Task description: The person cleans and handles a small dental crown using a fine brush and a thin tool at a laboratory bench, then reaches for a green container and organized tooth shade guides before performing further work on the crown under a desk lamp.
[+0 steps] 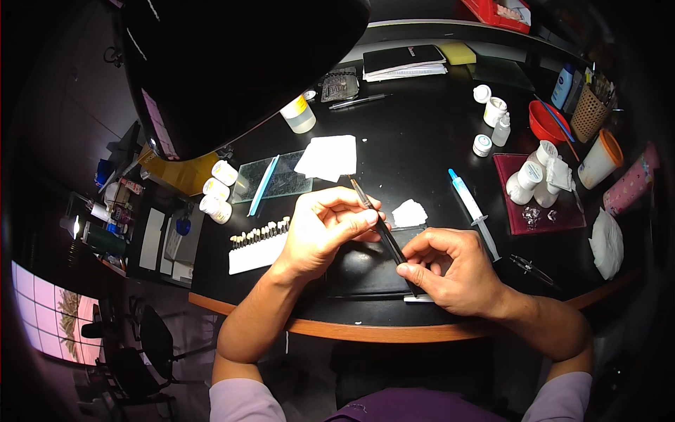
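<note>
A slim dark brush (389,243) slants across the middle of the view, its tip up and to the left. My left hand (325,231) pinches it near the tip end between thumb and fingers. Lower down, my right hand (452,273) grips the handle's other end. Just beyond the hands lies a crumpled white tissue (408,213), and a folded white paper sheet (328,156) is farther back. Beside my left hand stands a white holder with a row of tooth-coloured shade tabs (257,247). A blue-tipped syringe (472,209) rests beyond my right hand.
A large black lamp head (239,63) overhangs the upper left. White jars (215,188) and a glass slab (290,174) sit left. To the right are a dark red slab (517,214) with bottles, a red bowl (545,125) and tweezers (529,267). The wooden table edge (394,330) runs in front.
</note>
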Demonstrator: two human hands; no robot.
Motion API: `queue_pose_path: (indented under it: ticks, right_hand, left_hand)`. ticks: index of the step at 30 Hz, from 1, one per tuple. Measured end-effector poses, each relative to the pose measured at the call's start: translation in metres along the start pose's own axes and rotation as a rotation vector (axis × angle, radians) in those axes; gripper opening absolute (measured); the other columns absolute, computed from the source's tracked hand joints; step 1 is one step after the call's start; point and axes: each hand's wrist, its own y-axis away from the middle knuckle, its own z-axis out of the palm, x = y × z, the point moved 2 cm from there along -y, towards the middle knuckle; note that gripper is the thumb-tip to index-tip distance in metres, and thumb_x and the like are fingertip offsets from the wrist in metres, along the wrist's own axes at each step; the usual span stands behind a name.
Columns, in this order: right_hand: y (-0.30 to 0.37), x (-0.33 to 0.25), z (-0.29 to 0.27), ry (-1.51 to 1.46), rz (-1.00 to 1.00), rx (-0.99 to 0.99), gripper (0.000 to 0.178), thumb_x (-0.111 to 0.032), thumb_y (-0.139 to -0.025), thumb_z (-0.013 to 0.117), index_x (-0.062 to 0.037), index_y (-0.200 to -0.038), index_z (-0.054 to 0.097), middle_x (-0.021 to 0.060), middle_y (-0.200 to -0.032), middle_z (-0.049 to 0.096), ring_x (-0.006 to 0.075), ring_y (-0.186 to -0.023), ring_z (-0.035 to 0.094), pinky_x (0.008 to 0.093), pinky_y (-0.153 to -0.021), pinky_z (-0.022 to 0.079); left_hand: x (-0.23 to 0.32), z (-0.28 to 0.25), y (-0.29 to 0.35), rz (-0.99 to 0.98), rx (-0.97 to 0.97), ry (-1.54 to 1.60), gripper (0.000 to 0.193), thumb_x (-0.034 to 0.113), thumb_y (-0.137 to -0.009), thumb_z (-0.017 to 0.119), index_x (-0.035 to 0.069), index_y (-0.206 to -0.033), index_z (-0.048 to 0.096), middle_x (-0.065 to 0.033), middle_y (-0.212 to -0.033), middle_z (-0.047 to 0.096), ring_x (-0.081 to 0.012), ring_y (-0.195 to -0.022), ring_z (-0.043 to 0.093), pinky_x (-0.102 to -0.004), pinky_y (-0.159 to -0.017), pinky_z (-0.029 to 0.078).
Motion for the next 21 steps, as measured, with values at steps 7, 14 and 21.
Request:
queue_pose_path:
  ticks: [7,14,21]
  right_hand:
    - [0.0027,0.0003,0.0026,-0.063,0.012,0.006,0.014,-0.003,-0.092,0.077,0.0037,-0.104,0.076,0.0056,-0.085,0.073,0.0083,-0.078,0.068,0.0231,-0.066,0.053]
    - [0.0024,-0.0035,-0.0006,-0.05,-0.048,0.012,0.013,0.001,-0.091,0.077,0.004,-0.104,0.078,0.0085,-0.086,0.074,0.0102,-0.074,0.07,0.0236,-0.065,0.054]
    - [0.0001,-0.0025,-0.0006,-0.015,-0.112,0.012,0.013,0.002,-0.089,0.078,0.0043,-0.102,0.079,0.0108,-0.084,0.075,0.0113,-0.072,0.07,0.024,-0.063,0.054]
  left_hand:
    - [-0.0015,-0.0035,0.0003,0.089,0.068,-0.059,0.022,0.007,-0.091,0.079,-0.003,-0.109,0.071,-0.0154,-0.1,0.075,-0.0262,-0.091,0.077,-0.035,-0.077,0.067]
    - [0.0037,0.0004,0.0015,0.088,0.053,-0.036,0.02,0.002,-0.091,0.08,-0.005,-0.108,0.072,-0.016,-0.101,0.075,-0.0233,-0.092,0.077,-0.0344,-0.077,0.068]
    - [0.0019,-0.0014,0.0022,0.131,0.033,-0.007,0.017,-0.002,-0.09,0.08,-0.006,-0.105,0.072,-0.0163,-0.099,0.075,-0.0205,-0.086,0.077,-0.0318,-0.077,0.067]
